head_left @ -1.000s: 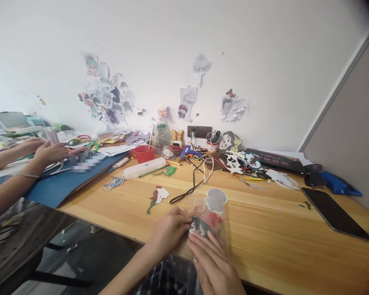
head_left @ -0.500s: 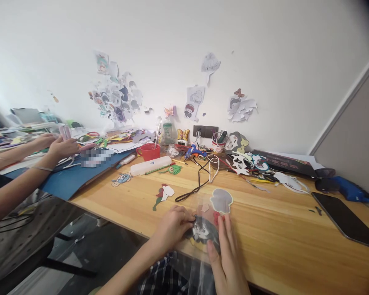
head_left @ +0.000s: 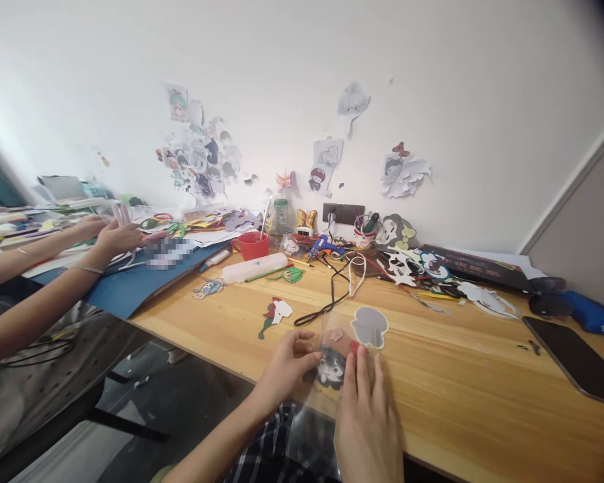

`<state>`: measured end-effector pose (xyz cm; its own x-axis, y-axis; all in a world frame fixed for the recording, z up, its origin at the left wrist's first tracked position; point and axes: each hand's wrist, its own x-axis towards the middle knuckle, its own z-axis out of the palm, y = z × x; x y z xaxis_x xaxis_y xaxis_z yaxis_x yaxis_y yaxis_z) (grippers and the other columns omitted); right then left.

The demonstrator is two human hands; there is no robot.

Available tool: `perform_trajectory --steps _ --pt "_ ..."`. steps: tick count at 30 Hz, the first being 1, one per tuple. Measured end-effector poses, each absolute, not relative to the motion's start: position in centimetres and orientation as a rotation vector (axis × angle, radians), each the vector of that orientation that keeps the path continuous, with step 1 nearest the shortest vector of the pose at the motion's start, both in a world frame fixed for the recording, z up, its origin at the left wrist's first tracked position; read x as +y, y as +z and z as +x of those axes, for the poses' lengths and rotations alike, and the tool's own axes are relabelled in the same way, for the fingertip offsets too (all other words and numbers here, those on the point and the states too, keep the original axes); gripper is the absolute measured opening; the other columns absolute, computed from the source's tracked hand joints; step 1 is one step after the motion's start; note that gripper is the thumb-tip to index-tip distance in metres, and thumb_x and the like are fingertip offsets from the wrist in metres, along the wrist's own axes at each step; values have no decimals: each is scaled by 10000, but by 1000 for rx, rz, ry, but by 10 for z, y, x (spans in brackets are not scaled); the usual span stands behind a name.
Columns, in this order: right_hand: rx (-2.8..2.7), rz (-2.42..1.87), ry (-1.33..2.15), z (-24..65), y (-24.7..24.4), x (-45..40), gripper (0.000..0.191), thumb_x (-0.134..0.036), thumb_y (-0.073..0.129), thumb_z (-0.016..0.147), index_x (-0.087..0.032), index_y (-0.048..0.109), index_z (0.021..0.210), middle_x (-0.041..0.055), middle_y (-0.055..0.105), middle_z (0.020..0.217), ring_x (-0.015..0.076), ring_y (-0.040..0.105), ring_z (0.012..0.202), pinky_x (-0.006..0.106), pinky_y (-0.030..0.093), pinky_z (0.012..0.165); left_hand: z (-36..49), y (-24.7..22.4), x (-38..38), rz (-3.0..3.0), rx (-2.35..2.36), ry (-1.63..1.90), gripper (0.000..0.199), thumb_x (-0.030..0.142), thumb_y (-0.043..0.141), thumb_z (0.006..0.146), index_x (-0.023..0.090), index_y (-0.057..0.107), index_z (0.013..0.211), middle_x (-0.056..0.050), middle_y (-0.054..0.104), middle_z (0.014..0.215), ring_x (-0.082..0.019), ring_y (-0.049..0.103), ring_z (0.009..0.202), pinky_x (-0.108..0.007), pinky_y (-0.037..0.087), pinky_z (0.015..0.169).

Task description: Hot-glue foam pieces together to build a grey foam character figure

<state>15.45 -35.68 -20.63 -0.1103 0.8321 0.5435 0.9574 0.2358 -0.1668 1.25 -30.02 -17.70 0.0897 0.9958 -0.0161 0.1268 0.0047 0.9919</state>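
Observation:
A paper cutout of a dark-haired cartoon figure [head_left: 331, 367] lies near the table's front edge, under or inside a clear plastic film [head_left: 327, 396] that hangs over the edge. My left hand [head_left: 289, 369] is closed at the film's left side, thumb and curled fingers pinching it beside the cutout. My right hand [head_left: 367, 409] lies flat on the right side of the film, fingers stretched out, covering part of the cutout. Just beyond the fingertips rests a grey cloud-like cutout [head_left: 370, 327] with a pale border. A red, white and green cutout [head_left: 275, 315] lies to the left.
Behind are a red mug [head_left: 254, 247], a white pencil case [head_left: 254, 267], a blue glue gun [head_left: 325, 247] and a looped black cord [head_left: 315, 315]. A dark tablet or phone [head_left: 574, 355] lies at right. Another person's hands [head_left: 118, 235] work over a blue board [head_left: 125, 285] at left.
My right hand has turned and flattened down onto the film, its thumb no longer spread out. My left hand stays at the film's left side. The whole view has shifted slightly.

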Motion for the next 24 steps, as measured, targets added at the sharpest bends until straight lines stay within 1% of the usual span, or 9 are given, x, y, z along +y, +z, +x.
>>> perform_trajectory --steps 3,5,7,11,13,16,18,21,24 --pt "-1960 -1665 -319 155 -205 -358 551 -70 280 813 -37 315 1362 184 340 1381 441 131 1280 590 346 901 13 -173 -303 1374 1248 1064 508 281 711 619 106 527 1059 -124 601 971 -264 543 953 -354 424 816" --pt "-1930 -1667 -314 155 -203 -358 535 -119 312 832 -38 310 1361 197 353 1370 435 194 1270 588 345 906 14 -170 -303 1494 1301 1044 496 252 738 586 136 560 1034 -114 590 1030 -298 483 1052 -399 367 905" --pt "-1909 -1650 -316 154 -201 -358 563 -161 343 845 -44 239 1386 218 339 1371 412 246 1263 581 342 916 15 -170 -303 1552 1313 1029 491 219 746 573 154 573 1028 -108 582 1066 -318 437 1107 -438 313 957" --pt "-1938 -1528 -311 153 -202 -355 574 -142 341 846 12 186 1378 279 323 1357 389 217 1281 582 278 964 18 -174 -302 1403 1142 1073 598 122 709 592 143 489 1148 -135 527 1190 -273 462 1124 -389 352 956" --pt "-1897 -1474 -255 153 -202 -354 548 -155 330 861 -25 205 1378 249 308 1379 361 214 1290 562 265 982 20 -175 -304 1301 1065 1129 664 115 714 589 130 440 1194 -155 494 1227 -255 455 1142 -357 354 963" --pt "-1666 -1480 -14 154 -200 -356 534 -291 394 876 -132 262 1369 169 255 1425 322 229 1294 529 268 997 20 -171 -310 1076 973 1197 727 143 760 550 130 428 1196 -171 448 1258 -268 484 1095 -356 405 904" --pt "-1410 -1451 305 154 -193 -359 641 -391 499 823 -159 253 1368 163 255 1422 312 252 1287 506 268 1007 18 -166 -313 941 983 1209 804 146 791 507 144 414 1218 -171 415 1280 -263 524 1024 -343 452 820" --pt "-961 -1262 854 157 -178 -361 834 -426 652 701 -175 226 1372 165 388 1352 288 358 1238 433 336 986 15 -158 -312 830 922 1193 832 108 818 450 143 469 1205 -136 536 1145 -227 567 920 -295 466 750" --pt "-686 -1066 1149 161 -161 -358 739 -394 720 642 -178 409 1277 111 499 1281 256 409 1207 364 343 991 15 -148 -309 797 744 1106 577 109 819 456 105 627 1000 -78 651 843 -175 600 734 -258 466 680"
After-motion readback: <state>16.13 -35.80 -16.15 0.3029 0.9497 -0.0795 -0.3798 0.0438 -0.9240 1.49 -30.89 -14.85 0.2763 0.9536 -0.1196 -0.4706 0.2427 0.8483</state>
